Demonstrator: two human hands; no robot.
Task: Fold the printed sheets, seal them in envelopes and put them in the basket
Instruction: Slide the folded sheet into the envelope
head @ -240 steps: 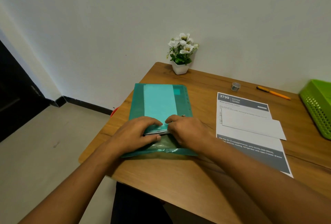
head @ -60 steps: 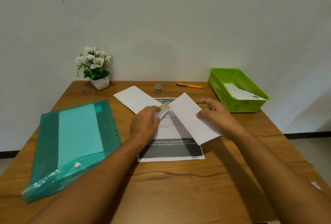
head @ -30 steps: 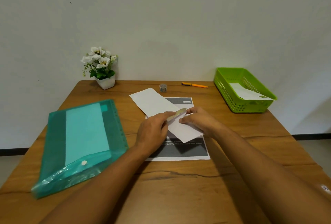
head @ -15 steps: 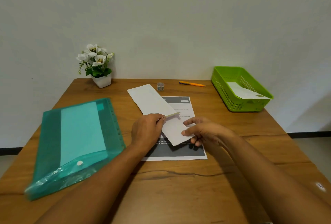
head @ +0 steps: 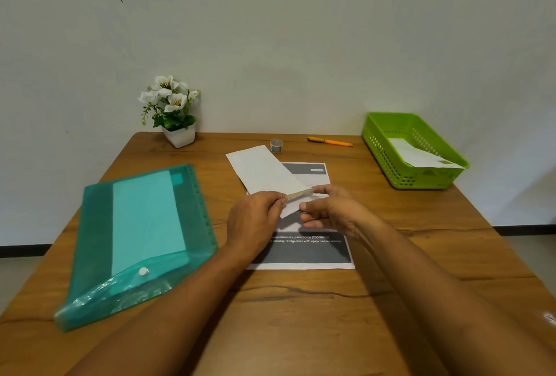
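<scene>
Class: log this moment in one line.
left hand: pinches strip | right hand: holds envelope | printed sheet: unfolded, under envelope | basket: second envelope inside

left hand [head: 255, 216], right hand [head: 334, 213]: bare | forearms [head: 186, 294]: bare as far as seen | fingers [head: 311, 225]: short nails

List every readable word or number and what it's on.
"partments), juice bottle (200-500ml)": printed sheet, lower grey band; start hidden.
"rinsing, refrigerator with open freezer drawer": next line there; start hidden.
Label in the sheet's top band: too blurred to read.
Mark on the envelope in the basket: too small to read.
</scene>
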